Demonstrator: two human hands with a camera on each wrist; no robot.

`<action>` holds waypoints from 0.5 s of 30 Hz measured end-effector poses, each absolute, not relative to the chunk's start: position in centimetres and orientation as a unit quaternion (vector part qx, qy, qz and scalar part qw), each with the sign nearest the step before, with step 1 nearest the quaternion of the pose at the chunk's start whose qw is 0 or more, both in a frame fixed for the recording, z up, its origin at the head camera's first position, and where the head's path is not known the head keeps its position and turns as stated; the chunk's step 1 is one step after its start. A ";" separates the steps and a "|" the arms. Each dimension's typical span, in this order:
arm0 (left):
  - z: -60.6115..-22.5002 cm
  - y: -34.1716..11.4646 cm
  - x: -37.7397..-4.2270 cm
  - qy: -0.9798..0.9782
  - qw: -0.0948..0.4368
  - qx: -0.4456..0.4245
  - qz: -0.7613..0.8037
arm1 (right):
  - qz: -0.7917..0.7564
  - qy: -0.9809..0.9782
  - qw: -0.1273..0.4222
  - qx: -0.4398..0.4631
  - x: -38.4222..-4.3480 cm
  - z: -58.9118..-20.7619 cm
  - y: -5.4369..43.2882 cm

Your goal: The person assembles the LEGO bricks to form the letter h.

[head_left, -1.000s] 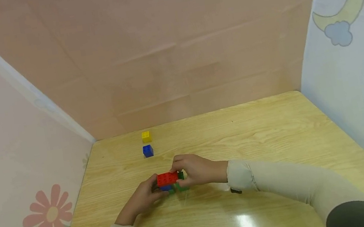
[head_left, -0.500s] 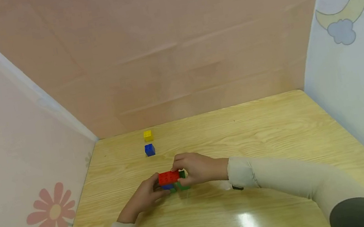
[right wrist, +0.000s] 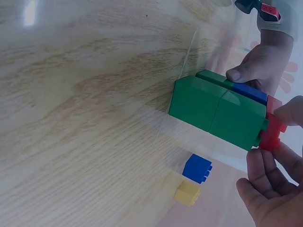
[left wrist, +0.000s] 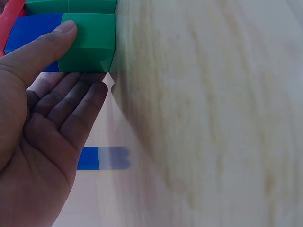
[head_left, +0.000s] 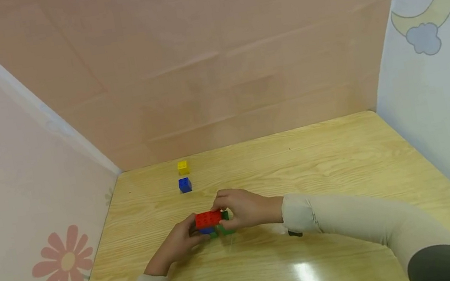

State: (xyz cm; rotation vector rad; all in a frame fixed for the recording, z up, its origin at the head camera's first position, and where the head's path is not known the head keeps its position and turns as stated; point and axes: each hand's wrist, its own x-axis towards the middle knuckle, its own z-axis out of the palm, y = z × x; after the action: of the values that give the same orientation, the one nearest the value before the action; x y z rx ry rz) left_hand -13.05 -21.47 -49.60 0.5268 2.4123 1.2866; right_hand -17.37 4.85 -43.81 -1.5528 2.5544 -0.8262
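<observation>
In the head view a red brick (head_left: 208, 219) lies across the top of two short columns standing side by side. The left column has a blue brick (left wrist: 28, 35) above a green brick (left wrist: 92, 42); two stacked green bricks (right wrist: 218, 111) make the right one. Some studs of the upper green brick show beside the red one in the right wrist view. My left hand (head_left: 177, 244) grips the blue-and-green column, thumb over its near side and fingers behind. With thumb and fingertips my right hand (head_left: 246, 208) pinches the red brick near its right end.
Farther back on the wooden table (head_left: 321, 164) sit a small blue brick (head_left: 185, 185) and, behind it, a yellow brick (head_left: 183, 167). A pink back wall (head_left: 213, 64) and patterned side walls (head_left: 444, 101) bound the table.
</observation>
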 end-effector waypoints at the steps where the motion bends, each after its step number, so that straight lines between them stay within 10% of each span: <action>1: -49.6 -21.5 -13.0 0.852 0.178 0.186 0.456 | -0.269 0.823 0.024 -0.500 -17.4 -43.7 4.9; 15: -50.0 -21.6 -13.1 0.849 0.179 0.181 0.463 | -0.305 0.825 0.043 -0.474 -20.3 -42.5 4.2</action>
State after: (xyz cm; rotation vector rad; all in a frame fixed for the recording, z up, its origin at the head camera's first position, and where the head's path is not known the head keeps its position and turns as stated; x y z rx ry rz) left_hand -13.14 -21.59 -50.00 0.5129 2.4000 1.3093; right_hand -20.27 4.20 -42.49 -1.4487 2.5235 -0.9328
